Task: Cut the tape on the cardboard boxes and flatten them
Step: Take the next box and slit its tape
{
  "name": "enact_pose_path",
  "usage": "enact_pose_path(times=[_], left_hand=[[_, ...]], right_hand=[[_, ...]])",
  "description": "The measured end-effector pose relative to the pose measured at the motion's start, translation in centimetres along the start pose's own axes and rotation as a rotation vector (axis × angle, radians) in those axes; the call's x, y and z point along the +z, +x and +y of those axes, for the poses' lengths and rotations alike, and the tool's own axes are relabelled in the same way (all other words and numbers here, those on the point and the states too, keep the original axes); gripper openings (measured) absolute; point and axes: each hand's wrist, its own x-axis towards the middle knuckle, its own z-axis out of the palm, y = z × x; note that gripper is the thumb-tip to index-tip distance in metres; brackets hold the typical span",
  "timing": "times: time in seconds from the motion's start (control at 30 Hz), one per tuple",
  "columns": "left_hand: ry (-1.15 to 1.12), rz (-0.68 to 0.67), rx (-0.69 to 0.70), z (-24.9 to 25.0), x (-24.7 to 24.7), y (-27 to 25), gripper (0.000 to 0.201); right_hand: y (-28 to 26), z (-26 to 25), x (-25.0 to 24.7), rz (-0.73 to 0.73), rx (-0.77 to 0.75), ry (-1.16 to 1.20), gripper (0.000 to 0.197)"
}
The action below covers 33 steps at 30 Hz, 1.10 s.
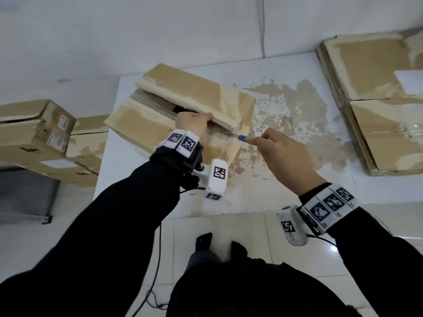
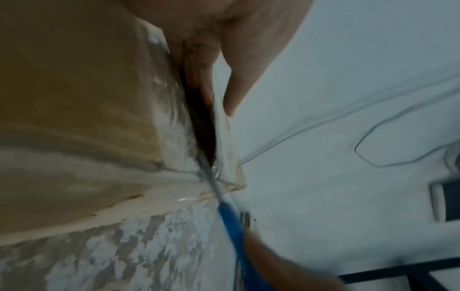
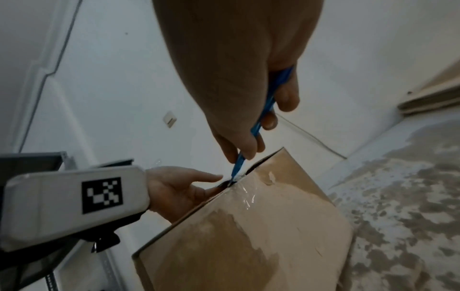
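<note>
Your left hand (image 1: 193, 124) grips the near edge of the far top flap of the worn brown cardboard box (image 1: 183, 106), which sits toward the far left of the white table (image 1: 286, 193). Your right hand (image 1: 281, 154) clasps the blue-handled knife (image 1: 242, 138), blade at the clear tape (image 3: 245, 198) on the box's right corner seam. Bare tabletop lies right of the box, up to the stack of flattened brown cardboard (image 1: 377, 106) at the right edge. More brown boxes (image 1: 41, 133) stand left of the table.
</note>
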Motion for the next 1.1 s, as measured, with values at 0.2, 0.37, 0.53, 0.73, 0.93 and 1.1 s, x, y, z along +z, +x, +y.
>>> enact_pose_path(times=[0.2,0.37,0.53,0.73,0.93,1.1], left_hand=[[0.069,0.012,-0.009,-0.5,0.6,0.7,0.026],[0.092,-0.043,-0.035,-0.6,0.6,0.8,0.020],[-0.066,-0.145,-0.026,1.2,-0.5,-0.5,0.032],[0.471,-0.196,0.201,1.8,-1.5,0.2,0.041],[1.153,-0.288,0.515,4.2,-4.5,0.8,0.070],[1.354,-0.191,0.635,6.4,-9.1,-2.5,0.036]], right_hand=[[1.6,-1.1,1.0,0.023,0.062,-0.180,0.055],[0.3,-0.6,2.2,0.096,0.122,-0.151,0.054],[2.5,0.6,1.6,0.098,0.272,-0.070,0.038],[-3.4,8.7,3.7,0.023,0.615,0.373,0.027],[-5.0,9.2,10.1,-0.067,0.690,0.254,0.031],[0.5,0.2,6.1,0.113,0.050,0.526,0.025]])
